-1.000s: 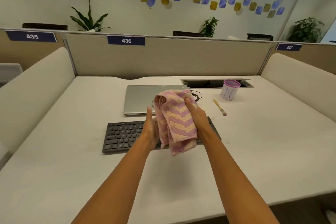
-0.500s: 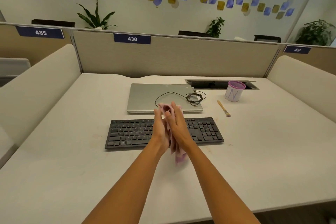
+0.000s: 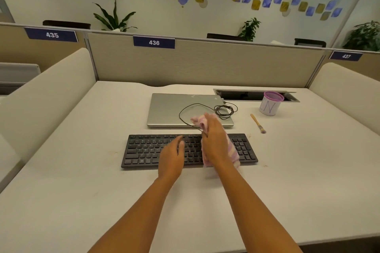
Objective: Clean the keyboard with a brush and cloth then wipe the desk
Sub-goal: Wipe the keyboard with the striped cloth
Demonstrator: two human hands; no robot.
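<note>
A black keyboard (image 3: 144, 150) lies across the middle of the white desk (image 3: 82, 201). My right hand (image 3: 216, 141) holds a folded pink and cream striped cloth (image 3: 233, 152) over the keyboard's right half. My left hand (image 3: 171, 157) hovers over the keyboard's middle with its fingers relaxed and holds nothing. A small wooden-handled brush (image 3: 258, 123) lies on the desk to the right of the keyboard.
A closed silver laptop (image 3: 168, 109) sits behind the keyboard, with a coiled black cable (image 3: 225, 110) on its lid. A white cup with a purple rim (image 3: 269, 103) stands at the back right beside a cable slot (image 3: 242, 95). Beige partitions (image 3: 205, 63) enclose the desk.
The cloth hung unfolded between my hands, then both palms pressed it together. Now my left hand has come away to the left and my right hand alone holds the folded cloth over the keys.
</note>
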